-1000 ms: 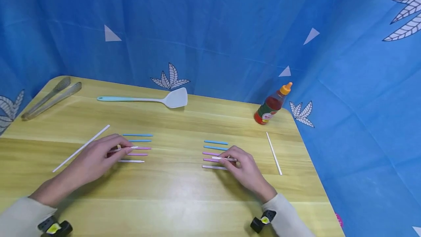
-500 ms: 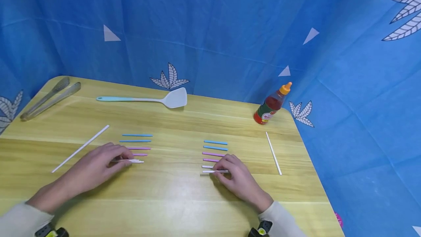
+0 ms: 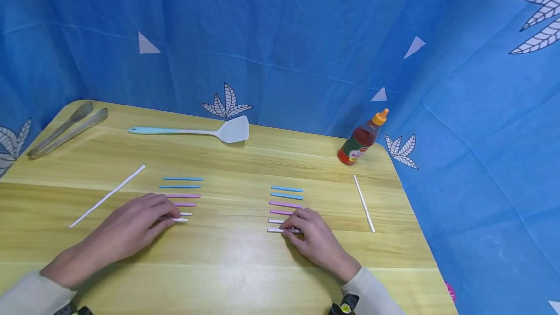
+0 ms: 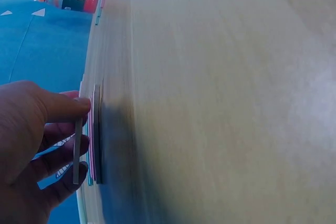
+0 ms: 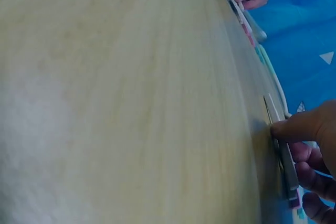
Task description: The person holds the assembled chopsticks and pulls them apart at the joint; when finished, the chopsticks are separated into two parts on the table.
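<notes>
My left hand (image 3: 140,220) pinches a short white stick (image 3: 181,220) between thumb and fingers, at the near end of the left row. Just beyond it lie another white stick (image 3: 187,214), two pink sticks (image 3: 188,197) and two blue sticks (image 3: 183,179). At the right row, my right hand (image 3: 312,237) pinches a white stick (image 3: 273,231) low over the wood, parallel to a white one (image 3: 275,221) partly covered by the fingers. Two pink sticks (image 3: 283,204) and two blue sticks (image 3: 286,189) lie farther back. The wrist views show thumb and fingertips on each held stick.
A long white stick (image 3: 107,197) lies slanted at the left, another (image 3: 364,203) at the right. Along the back of the wooden table (image 3: 236,276) are metal tongs (image 3: 70,130), a white spatula (image 3: 234,130) and a sauce bottle (image 3: 360,141). Blue cloth (image 3: 280,47) hangs behind.
Both hands have moved toward the person, carrying their white sticks from over the pink sticks to the near end of each row, and have come down close to the table.
</notes>
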### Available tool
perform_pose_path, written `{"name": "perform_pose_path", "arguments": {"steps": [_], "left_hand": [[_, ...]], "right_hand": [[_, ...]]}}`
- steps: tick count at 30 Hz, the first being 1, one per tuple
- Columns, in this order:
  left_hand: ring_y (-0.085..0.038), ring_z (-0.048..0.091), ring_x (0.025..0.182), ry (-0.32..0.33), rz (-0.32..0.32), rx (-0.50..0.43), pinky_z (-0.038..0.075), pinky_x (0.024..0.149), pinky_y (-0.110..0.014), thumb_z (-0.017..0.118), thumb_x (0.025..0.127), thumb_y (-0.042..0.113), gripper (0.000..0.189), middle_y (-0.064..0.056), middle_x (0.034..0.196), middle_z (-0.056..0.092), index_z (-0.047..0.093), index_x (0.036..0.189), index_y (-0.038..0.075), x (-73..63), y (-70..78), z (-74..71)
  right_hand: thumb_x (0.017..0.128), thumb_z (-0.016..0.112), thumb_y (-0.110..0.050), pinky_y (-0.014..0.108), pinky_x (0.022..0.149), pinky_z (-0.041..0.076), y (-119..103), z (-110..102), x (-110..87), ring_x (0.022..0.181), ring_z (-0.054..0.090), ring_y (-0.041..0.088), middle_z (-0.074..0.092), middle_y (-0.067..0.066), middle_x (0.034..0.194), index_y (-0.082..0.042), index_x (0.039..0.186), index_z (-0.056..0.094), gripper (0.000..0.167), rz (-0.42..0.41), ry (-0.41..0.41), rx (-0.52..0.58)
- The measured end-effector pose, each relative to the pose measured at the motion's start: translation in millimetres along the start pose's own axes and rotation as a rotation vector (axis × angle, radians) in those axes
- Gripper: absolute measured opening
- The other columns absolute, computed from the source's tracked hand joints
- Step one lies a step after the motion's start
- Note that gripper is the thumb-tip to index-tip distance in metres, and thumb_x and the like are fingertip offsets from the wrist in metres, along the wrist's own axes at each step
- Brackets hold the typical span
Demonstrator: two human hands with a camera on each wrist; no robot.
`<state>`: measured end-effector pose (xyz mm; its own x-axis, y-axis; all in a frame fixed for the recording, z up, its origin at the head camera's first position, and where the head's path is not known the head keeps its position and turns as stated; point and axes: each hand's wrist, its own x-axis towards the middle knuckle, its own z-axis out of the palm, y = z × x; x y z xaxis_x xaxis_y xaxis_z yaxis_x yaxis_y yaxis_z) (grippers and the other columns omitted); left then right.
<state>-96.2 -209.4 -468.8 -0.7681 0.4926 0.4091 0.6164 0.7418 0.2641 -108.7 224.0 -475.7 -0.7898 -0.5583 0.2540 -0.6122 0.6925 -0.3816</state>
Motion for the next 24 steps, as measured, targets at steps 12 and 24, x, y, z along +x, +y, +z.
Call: {"name": "perform_pose_path", "arguments": {"steps": [12, 24], "left_hand": [[-0.016, 0.073, 0.105, -0.025, 0.012, -0.011, 0.062, 0.090, -0.046, 0.091, 0.085, 0.008, 0.032, 0.017, 0.105, 0.072, 0.079, 0.104, 0.032, -3.5, -0.9, 6.6], [-0.016, 0.073, 0.106, -0.035, -0.005, -0.020, 0.061, 0.091, -0.046, 0.090, 0.086, 0.009, 0.031, 0.018, 0.106, 0.072, 0.080, 0.105, 0.032, -4.0, -1.4, 6.6]], "right_hand": [[0.096, 0.084, -0.011, 0.029, 0.082, 0.058, 21.8, -28.3, -3.8, 0.094, 0.064, 0.008, 0.073, -0.013, 0.103, -0.018, 0.109, 0.082, 0.015, 0.173, 0.093, 0.160], [0.104, 0.074, -0.011, 0.018, 0.077, 0.052, 99.7, -81.9, -38.2, 0.092, 0.063, 0.007, 0.074, 0.010, 0.108, -0.007, 0.122, 0.078, 0.019, 0.521, 0.226, 0.103]]}}
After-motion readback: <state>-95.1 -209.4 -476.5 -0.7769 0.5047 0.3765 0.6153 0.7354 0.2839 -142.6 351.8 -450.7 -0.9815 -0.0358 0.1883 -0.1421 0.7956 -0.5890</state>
